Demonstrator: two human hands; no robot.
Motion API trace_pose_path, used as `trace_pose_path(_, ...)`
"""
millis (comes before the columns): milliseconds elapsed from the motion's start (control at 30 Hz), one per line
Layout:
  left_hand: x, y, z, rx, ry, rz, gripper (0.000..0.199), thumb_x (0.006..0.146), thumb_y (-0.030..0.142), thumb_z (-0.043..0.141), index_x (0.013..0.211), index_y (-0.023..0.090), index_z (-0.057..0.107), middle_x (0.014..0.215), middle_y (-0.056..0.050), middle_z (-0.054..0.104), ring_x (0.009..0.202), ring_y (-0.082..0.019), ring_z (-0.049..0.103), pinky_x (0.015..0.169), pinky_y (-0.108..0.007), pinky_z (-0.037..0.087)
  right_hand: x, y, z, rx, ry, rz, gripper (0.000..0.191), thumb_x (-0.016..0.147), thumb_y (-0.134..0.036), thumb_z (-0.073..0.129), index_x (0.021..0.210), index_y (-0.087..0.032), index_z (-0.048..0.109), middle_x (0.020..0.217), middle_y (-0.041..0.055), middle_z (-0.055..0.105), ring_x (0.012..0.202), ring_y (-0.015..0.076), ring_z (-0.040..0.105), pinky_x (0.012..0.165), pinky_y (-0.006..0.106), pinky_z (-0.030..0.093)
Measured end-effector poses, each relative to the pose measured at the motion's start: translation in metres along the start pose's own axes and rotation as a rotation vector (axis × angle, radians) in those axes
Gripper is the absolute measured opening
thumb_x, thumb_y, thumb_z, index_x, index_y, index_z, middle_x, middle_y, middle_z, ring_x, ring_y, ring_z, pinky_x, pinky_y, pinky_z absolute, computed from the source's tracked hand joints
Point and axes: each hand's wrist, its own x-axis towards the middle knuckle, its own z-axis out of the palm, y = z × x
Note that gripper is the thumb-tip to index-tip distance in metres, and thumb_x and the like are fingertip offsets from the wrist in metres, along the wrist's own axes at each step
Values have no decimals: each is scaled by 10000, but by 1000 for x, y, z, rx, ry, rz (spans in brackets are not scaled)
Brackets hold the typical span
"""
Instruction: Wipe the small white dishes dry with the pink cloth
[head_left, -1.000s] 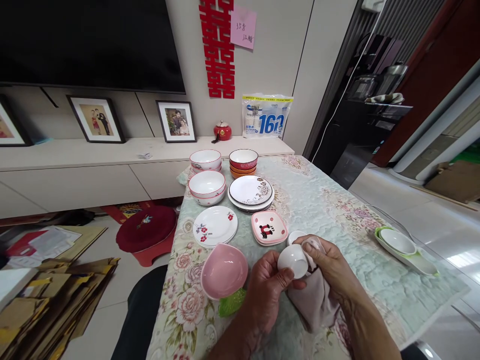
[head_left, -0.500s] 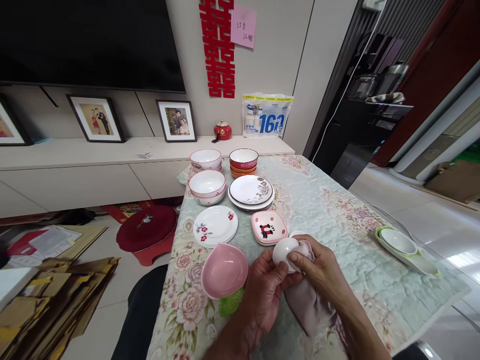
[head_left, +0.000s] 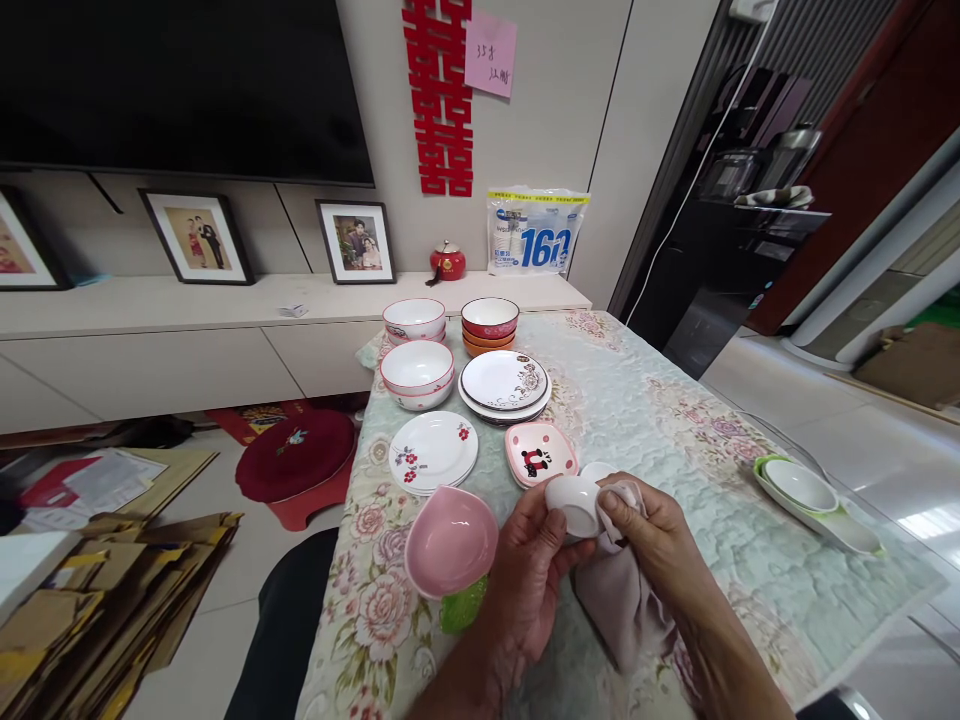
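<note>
A small white dish (head_left: 576, 503) is gripped at its left side by my left hand (head_left: 529, 560), thumb on the near face. My right hand (head_left: 651, 530) pinches a greyish-pink cloth (head_left: 619, 600) against the dish's right edge, and the cloth's loose end hangs down to the table. Behind the fingers another white dish (head_left: 598, 471) shows only in part. Just beyond sits a pink square plate (head_left: 541, 452) with a cat picture. Left of my left hand lies a pink peach-shaped bowl (head_left: 451, 543) with a green leaf (head_left: 463, 604).
Flowered white plates (head_left: 433, 450), brown-rimmed plates (head_left: 504, 381), red-rimmed bowls (head_left: 417, 367) and red and orange bowls (head_left: 490, 325) stand stacked farther back. Green-edged dishes (head_left: 817, 500) lie at the right edge of the tablecloth (head_left: 615, 380). A red stool (head_left: 296, 455) stands at left.
The white dish has turned in my hands, showing more of its side. My right hand has shifted slightly right with the cloth, along the dish's edge.
</note>
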Motion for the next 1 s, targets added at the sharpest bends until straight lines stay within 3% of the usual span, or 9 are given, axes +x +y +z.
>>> trace_pose_path(133, -2, -3, 0, -67, -14, -36, 608, 779, 423, 832, 1300, 193, 620, 1132, -103, 725, 937, -208, 694, 864, -360, 562, -4, -9, 7, -219, -30, -162, 328, 946, -476, 611, 787, -197, 678, 723, 11, 582, 679, 169, 528, 630, 270, 407)
trace_pose_path(233, -1, -3, 1, -150, -37, -41, 605, 820, 395, 802, 1343, 188, 578, 1038, -80, 726, 902, -186, 687, 824, -314, 551, -8, -20, 12, -364, -165, -256, 344, 1006, -420, 528, 772, -203, 657, 729, 10, 592, 681, 163, 541, 640, 269, 394)
trace_pose_path(333, -1, 1, 2, -191, -43, -52, 616, 848, 274, 776, 1404, 206, 519, 1005, -60, 714, 910, -172, 672, 780, -274, 538, -10, -25, 14, -381, -285, -245, 345, 1029, -397, 496, 791, -209, 660, 750, 10, 623, 698, 161, 568, 651, 262, 414)
trace_pose_path(433, 0, 6, 2, -231, -85, -67, 621, 848, 237, 762, 1411, 218, 502, 1120, -86, 711, 995, -203, 672, 834, -321, 549, -9, -23, 9, -359, -161, -248, 267, 1020, -414, 510, 1052, -239, 709, 958, 37, 700, 874, 199, 633, 771, 287, 460)
trace_pose_path(500, 0, 8, 1, -235, -104, -97, 543, 851, 280, 760, 1345, 188, 554, 1161, -116, 712, 1012, -234, 680, 838, -352, 556, -8, -21, 2, -346, -49, -278, 337, 1035, -427, 460, 1237, -265, 677, 1133, 56, 693, 1025, 229, 622, 881, 324, 459)
trace_pose_path(600, 2, 7, -2, -198, -87, -157, 473, 842, 400, 765, 1196, 110, 646, 1115, -158, 730, 901, -243, 711, 772, -330, 550, -7, -18, -6, -337, 2, -277, 404, 1058, -399, 381, 1353, -291, 635, 1122, 58, 670, 1023, 227, 605, 888, 341, 468)
trace_pose_path(733, 4, 2, -4, -146, -115, -194, 571, 796, 555, 767, 1117, 88, 694, 978, -136, 748, 769, -204, 705, 668, -269, 509, -7, -16, -2, -351, 64, -253, 286, 991, -313, 550, 1236, -290, 698, 936, 23, 633, 861, 192, 616, 751, 300, 481)
trace_pose_path(867, 3, -2, -4, -111, -180, -260, 611, 789, 654, 715, 1041, 97, 705, 792, -70, 704, 633, -149, 649, 546, -227, 426, -8, -16, 9, -428, 163, -403, 89, 903, -220, 673, 986, -253, 662, 945, 11, 641, 869, 186, 624, 762, 299, 475)
trace_pose_path(1000, 1, -5, -5, -82, -207, -282, 598, 838, 701, 616, 960, 120, 684, 723, -32, 652, 566, -124, 595, 508, -224, 371, -6, -17, 17, -514, 38, -594, 136, 913, -102, 604, 891, -237, 606, 887, 7, 629, 860, 178, 604, 753, 304, 464)
